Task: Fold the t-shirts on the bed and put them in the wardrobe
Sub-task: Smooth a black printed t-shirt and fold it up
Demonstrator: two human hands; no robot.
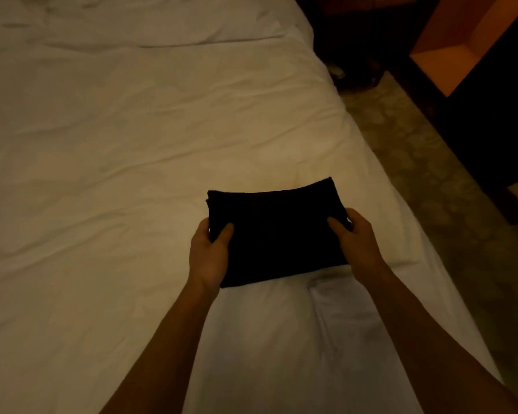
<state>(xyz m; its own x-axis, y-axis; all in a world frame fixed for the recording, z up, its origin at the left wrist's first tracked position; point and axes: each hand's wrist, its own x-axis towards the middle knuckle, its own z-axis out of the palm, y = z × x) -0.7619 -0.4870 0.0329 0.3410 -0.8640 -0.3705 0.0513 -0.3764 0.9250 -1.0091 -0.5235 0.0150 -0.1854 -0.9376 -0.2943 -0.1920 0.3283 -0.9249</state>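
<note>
T-shirt (277, 231), black and already folded into a compact rectangle, sits over the near right part of the bed (102, 159), held at its two short sides. The left hand (210, 252) pinches the left edge, thumb on top and fingers (207, 225) curled under; the right hand (356, 243) grips the right edge the same way. Holding both ends likely keeps the layers from sliding apart when carried. Whether it rests on the sheet or hangs just above is unclear. A dark wardrobe (491, 130) stands right of the bed.
</note>
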